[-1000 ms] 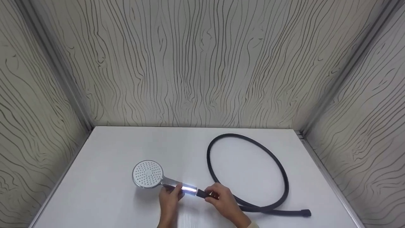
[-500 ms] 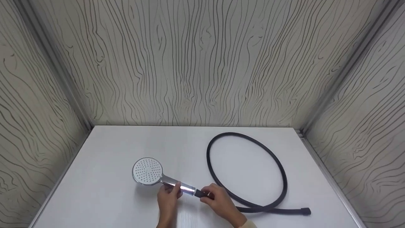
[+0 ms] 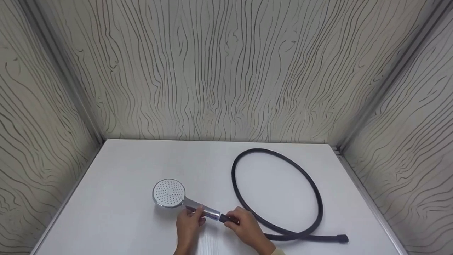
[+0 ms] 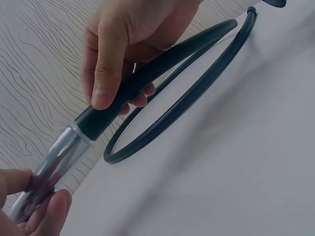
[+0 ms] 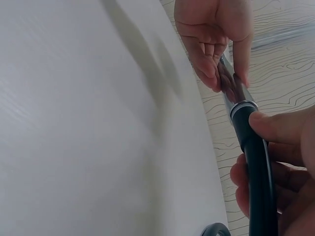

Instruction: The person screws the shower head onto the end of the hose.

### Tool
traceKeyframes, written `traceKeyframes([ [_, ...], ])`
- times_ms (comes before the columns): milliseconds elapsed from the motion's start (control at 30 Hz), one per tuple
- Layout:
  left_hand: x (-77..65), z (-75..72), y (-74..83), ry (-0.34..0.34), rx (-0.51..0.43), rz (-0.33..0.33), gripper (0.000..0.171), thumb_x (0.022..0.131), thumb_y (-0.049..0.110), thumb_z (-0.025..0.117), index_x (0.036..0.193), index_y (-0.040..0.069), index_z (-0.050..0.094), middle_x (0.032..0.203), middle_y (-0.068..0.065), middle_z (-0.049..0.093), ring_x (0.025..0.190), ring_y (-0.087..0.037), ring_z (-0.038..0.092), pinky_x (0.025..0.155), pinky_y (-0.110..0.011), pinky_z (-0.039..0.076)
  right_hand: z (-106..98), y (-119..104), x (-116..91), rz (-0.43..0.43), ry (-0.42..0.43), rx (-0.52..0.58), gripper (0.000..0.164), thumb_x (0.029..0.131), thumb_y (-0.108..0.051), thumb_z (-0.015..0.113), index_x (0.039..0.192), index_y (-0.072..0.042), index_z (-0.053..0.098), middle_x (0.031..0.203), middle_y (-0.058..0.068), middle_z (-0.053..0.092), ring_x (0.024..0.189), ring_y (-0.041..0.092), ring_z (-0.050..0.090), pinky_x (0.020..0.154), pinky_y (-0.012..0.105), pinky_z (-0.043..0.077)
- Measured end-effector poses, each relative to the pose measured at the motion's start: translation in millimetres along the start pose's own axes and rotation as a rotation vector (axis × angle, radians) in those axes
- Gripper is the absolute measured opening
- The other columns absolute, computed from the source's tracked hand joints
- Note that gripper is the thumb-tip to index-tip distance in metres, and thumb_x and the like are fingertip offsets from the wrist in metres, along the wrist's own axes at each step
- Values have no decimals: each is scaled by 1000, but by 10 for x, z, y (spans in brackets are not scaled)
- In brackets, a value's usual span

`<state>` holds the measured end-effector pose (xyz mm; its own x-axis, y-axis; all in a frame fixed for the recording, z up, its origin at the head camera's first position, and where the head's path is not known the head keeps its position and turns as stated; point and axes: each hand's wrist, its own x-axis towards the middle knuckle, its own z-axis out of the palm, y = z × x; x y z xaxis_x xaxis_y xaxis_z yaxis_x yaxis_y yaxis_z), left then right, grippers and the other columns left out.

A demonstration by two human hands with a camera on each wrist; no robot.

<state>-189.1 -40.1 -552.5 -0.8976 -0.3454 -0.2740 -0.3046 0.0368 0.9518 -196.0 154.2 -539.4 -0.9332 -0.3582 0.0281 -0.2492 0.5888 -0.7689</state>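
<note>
A chrome hand shower head (image 3: 169, 193) with a white perforated face is held over the table, its face turned up. My left hand (image 3: 189, 223) grips its handle (image 4: 61, 152) between thumb and fingers. In my right hand (image 3: 244, 223) is the end of a black shower hose (image 5: 256, 162), pinched just behind its connector (image 4: 91, 122). That connector meets the handle's end in line, with a pale ring showing at the joint. The left wrist view shows the right thumb lying along the hose, with fingers curled underneath.
The rest of the black hose makes a wide loop on the white table (image 3: 116, 198), right of the hands. Its other end, a black fitting (image 3: 342, 238), lies near the right front. Wood-grain panels (image 3: 219, 71) enclose the back and both sides.
The shower head has shifted slightly, first away from me, then back and to the right. Handle and connector stay end to end in both hands, and the bright glare on the handle has faded.
</note>
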Motion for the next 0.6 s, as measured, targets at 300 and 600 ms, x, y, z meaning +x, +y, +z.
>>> traceKeyframes([
  [300,16,1,-83,-45,56,-54,40,97,28,59,114,-9,57,88,-12,72,69,-13,67,65,-29,61,51,51,-14,-24,11,12,14,83,-22,72,93,-13,74,78,-9,57,69,-3,46,58,12,44],
  [600,41,-10,-127,-71,27,-85,36,96,26,61,110,-7,56,86,-12,70,70,-15,67,65,-31,61,92,91,-17,-15,18,21,12,82,-21,73,91,-13,74,77,-8,58,68,-4,46,57,11,44],
])
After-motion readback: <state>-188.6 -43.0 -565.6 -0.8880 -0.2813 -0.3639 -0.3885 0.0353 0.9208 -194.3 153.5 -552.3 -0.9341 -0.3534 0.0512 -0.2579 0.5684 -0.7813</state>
